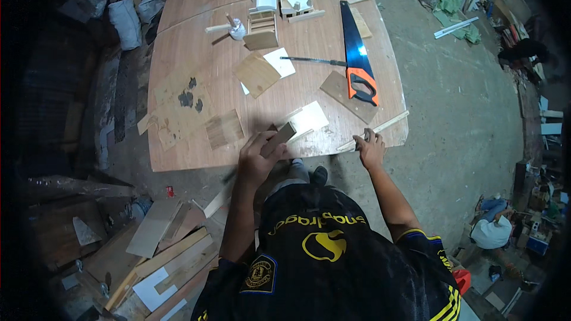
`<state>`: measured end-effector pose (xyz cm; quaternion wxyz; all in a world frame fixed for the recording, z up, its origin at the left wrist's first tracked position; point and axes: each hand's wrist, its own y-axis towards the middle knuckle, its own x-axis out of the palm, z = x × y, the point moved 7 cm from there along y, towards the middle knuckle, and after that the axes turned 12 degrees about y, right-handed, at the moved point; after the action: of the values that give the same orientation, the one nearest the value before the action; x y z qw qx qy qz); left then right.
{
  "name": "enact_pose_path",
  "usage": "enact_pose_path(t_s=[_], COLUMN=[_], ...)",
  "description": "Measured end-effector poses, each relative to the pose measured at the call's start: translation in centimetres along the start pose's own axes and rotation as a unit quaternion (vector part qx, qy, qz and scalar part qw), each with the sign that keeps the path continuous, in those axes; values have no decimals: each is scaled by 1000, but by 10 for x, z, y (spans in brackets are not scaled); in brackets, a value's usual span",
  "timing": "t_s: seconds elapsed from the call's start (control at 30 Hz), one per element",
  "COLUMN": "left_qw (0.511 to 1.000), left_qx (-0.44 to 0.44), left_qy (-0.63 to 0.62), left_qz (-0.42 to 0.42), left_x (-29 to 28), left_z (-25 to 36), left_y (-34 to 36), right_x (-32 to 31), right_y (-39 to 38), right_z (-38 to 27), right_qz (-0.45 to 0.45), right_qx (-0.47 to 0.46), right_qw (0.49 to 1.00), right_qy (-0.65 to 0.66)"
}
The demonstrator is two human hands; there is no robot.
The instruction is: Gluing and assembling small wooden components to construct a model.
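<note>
At the near edge of the table, my left hand [257, 157] is closed around a small flat wooden piece [279, 139], held tilted up. Just beyond it a pale board [309, 117] lies on the tabletop. My right hand [372, 150] is at the near right corner, its fingers closed on something small and dark that I cannot make out. A thin wooden strip [391, 121] runs under or beside those fingers. Farther up lie a brown wooden board [342, 94] and a handsaw [355, 47] with an orange and black handle.
On the wooden table [178, 107] are thin wood sheets [259, 75], a narrow file-like tool [312, 60] and small wooden models [262, 30]. Wood offcuts [172, 261] are piled on the floor at the lower left. Another person [492, 230] sits at the lower right.
</note>
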<state>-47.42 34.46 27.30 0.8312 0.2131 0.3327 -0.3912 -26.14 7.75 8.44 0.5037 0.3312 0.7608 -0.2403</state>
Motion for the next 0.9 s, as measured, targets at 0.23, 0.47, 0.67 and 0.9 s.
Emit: enact_pose_path(t_s=[0.23,0.47,0.67,0.9], left_qw=[999,997,996,992], left_qx=[42,-12,-23,-107], left_qy=[-10,-63,-38,-52], left_qz=[-32,-52,-74,-48], left_x=[-7,-14,-25,-47], left_z=[-23,-60,-79,-105], left_y=[54,86,90,65], right_x=[-50,-221,-111,34], right_y=[27,85,205,236], right_z=[-46,-112,-84,-154], right_qz=[92,323,211,53], right_qx=[-119,-30,204,287], right_qw=[988,906,805,565], right_qy=[-28,271,516,772])
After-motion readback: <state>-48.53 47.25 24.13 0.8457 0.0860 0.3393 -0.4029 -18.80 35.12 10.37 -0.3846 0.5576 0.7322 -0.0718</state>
